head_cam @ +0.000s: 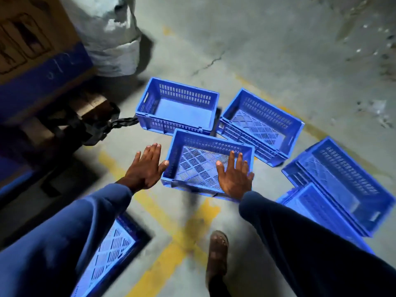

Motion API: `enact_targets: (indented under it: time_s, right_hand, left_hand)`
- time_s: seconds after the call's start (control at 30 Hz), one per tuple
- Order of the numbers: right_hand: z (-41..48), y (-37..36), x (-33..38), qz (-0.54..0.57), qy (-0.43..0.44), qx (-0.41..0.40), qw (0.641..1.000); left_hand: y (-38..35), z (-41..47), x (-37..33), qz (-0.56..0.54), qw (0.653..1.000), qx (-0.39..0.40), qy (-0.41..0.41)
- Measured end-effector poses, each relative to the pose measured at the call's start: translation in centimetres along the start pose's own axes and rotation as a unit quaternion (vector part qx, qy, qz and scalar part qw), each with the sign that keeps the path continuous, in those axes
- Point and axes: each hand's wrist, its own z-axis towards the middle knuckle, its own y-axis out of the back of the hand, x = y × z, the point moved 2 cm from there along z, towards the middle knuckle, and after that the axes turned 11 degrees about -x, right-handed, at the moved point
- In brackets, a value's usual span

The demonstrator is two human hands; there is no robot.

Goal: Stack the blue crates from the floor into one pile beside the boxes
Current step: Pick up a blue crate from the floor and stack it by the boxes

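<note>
Both hands are extended over the nearest blue crate [209, 162], which sits upright on the concrete floor [278, 50] at the centre of the view. The left hand [145, 167] is at the crate's 9 o'clock side, fingers spread wide and flat, thumb tip at the crate's left rim; whether it touches cannot be told. The right hand [234, 175] is over the crate's 4 o'clock corner, fingers likewise spread wide, holding nothing. Both arms wear dark blue sleeves [300, 232].

A solid-floored crate [176, 107] stands at 12 o'clock from the nearest crate, touching or just beside its far rim. A perforated crate [261, 125] lies at 1 o'clock, tilted, just beside both. At 3 o'clock, well apart, a nested pair of crates [340, 185] lies tilted on the floor. A further crate [113, 251] sits at 7 o'clock, partly hidden under the left sleeve.

At 10 o'clock a cardboard box [32, 33] rests on a blue-sided base [45, 82], with a black chain [120, 123] running towards the solid-floored crate. A white sack [111, 39] stands at 11 o'clock. Yellow painted lines [182, 236] cross the floor at 6 o'clock, beside a sandalled foot [217, 251].
</note>
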Motion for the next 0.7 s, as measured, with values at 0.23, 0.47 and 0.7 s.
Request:
enact_targets:
  time_s: [0.23, 0.47, 0.7]
  right_hand:
    - [9.2, -2.8, -7.7, 0.018, -0.041, 0.005, 0.999]
    - [17.5, -10.5, -14.2, 0.103, -0.161, 0.004, 0.982]
    - [23.1, -22.6, -21.8, 0.129, -0.233, 0.048, 0.963]
  left_hand:
    - [-5.6, 10.1, -6.8, -0.005, 0.998, 0.047, -0.028]
    - [-14.3, 17.8, -3.5, -0.127, 0.988, 0.025, 0.084]
    - [-27.5, 22.6, 5.3, -0.237, 0.938, -0.052, 0.248]
